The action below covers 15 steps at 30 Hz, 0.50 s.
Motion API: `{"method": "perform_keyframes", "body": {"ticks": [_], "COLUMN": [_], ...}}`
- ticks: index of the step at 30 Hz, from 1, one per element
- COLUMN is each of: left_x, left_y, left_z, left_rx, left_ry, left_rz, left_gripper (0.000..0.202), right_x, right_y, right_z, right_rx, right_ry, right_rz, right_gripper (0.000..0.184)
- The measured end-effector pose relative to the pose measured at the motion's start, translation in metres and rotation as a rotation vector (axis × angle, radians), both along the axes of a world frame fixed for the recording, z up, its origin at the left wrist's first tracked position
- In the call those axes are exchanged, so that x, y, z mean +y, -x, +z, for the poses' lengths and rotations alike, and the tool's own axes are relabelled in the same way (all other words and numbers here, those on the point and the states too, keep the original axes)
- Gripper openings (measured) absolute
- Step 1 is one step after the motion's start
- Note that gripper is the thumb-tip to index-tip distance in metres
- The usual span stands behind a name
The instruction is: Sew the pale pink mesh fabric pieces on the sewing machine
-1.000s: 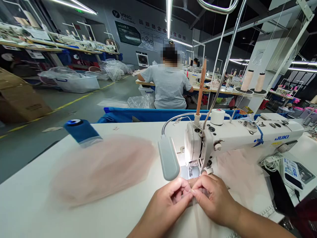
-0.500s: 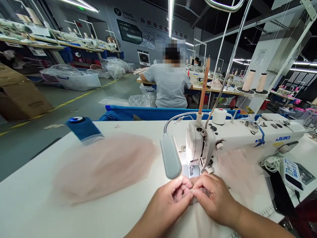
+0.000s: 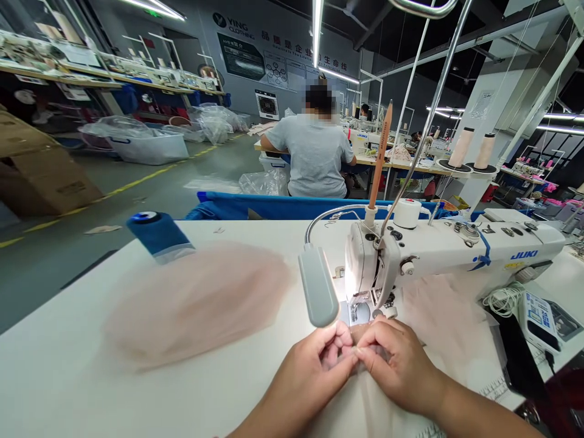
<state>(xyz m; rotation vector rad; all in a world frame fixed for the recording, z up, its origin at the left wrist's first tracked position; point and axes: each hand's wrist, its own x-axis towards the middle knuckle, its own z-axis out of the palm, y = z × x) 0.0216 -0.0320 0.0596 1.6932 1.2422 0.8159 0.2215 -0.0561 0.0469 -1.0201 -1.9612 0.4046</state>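
Pink, filmy fabric [image 3: 364, 395] is puckering in both hands' [image 3: 312, 368] [image 3: 406, 365] pinching fingers [image 3: 343, 366] before the sewing machine [image 3: 438, 246], worktop [image 3: 201, 398] underneath, grey floor [image 3: 159, 193] beyond.

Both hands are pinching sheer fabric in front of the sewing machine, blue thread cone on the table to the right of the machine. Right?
One error: the blue thread cone is on the table to the left of the machine, as the head view shows. The left hand and right hand are indeed pinching sheer fabric in front of the sewing machine.
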Motion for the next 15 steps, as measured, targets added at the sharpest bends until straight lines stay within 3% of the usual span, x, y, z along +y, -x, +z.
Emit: {"method": "perform_keyframes", "body": {"ticks": [5,11,15], "left_x": [0.0014,0.0034,0.0020], "left_y": [-0.0008,0.0006,0.0021], "left_z": [0.0011,-0.0029,-0.0031], "left_rx": [-0.003,-0.022,-0.030], "left_ry": [0.069,-0.014,0.029], "left_rz": [-0.072,-0.102,-0.096], "left_gripper": [0.031,0.032,0.035], "right_x": [-0.0004,-0.0008,-0.0006], "right_y": [-0.0007,-0.0006,0.0006], "right_z": [0.0003,0.0009,0.0021], "right_rx": [-0.002,0.005,0.002], "right_ry": [-0.006,-0.013,-0.011], "right_rz": [0.002,0.008,0.009], "right_gripper": [0.016,0.016,0.015]}}
